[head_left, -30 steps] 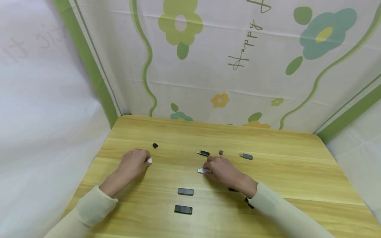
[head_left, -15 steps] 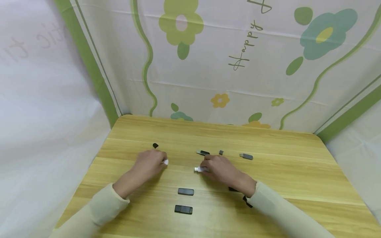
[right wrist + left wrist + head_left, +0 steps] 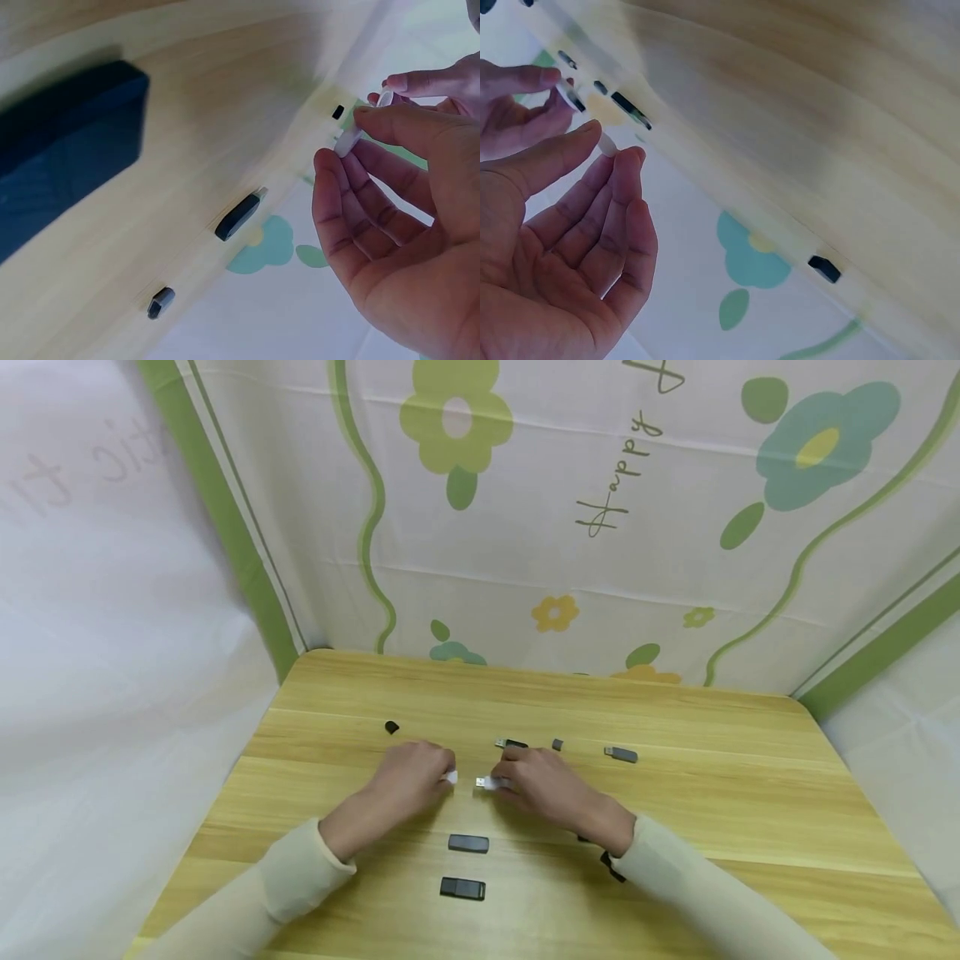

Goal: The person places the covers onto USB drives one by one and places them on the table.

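Observation:
Between thumb and fingertips, my left hand point(image 3: 408, 785) pinches a small white cap point(image 3: 452, 776), which also shows in the left wrist view as a white cap point(image 3: 608, 145). Facing it, my right hand point(image 3: 543, 789) pinches a white USB flash drive point(image 3: 491, 783) with its metal plug pointing left at the cap. A short gap separates plug and cap. In the right wrist view, the fingers cover part of the white drive point(image 3: 347, 140). Just behind the right hand lies a black flash drive point(image 3: 514, 743), partly covered by that hand.
On the wooden table point(image 3: 712, 793) lie a black cap point(image 3: 392, 727), a grey cap point(image 3: 557, 744) and a grey flash drive point(image 3: 622, 754). Nearer are a grey stick point(image 3: 468, 843) and a black stick point(image 3: 462, 888). A dark object point(image 3: 613, 867) is partly under the right sleeve. Patterned cloth point(image 3: 480, 527) stands behind.
My left hand has moved right with the white cap, toward the drive. The right hand has shifted slightly left with the white flash drive, so the gap has narrowed.

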The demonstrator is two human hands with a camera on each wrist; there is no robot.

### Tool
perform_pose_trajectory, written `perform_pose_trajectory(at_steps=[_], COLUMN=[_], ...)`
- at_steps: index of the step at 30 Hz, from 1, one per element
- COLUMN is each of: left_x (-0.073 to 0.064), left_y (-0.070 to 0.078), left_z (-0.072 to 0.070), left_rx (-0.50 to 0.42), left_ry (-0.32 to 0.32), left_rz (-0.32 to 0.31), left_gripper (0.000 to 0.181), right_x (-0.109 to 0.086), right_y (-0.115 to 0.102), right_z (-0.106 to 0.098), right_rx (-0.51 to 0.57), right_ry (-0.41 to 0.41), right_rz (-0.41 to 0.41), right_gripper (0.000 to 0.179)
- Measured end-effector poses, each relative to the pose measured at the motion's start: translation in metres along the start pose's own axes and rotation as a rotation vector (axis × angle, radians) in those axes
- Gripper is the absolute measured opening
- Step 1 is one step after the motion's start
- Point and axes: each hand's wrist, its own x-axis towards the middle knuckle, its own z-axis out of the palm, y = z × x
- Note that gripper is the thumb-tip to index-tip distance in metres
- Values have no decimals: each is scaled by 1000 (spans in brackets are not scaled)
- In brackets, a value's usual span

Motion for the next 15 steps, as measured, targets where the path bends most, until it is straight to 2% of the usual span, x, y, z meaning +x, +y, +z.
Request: perform_pose_trajectory(at_steps=[4,15], left_x=[2,6], left_y=[5,16], left_z=[4,5], left_rx=[8,8], left_ry=[-12,-27], left_rz=[27,40], left_gripper=[7,7], right_x=[2,4], right_y=[-2,-5], right_z=[0,1], right_rx=[1,22], right_ry=[11,-1], right_rz=[-11,-14], right_gripper=[14,12])
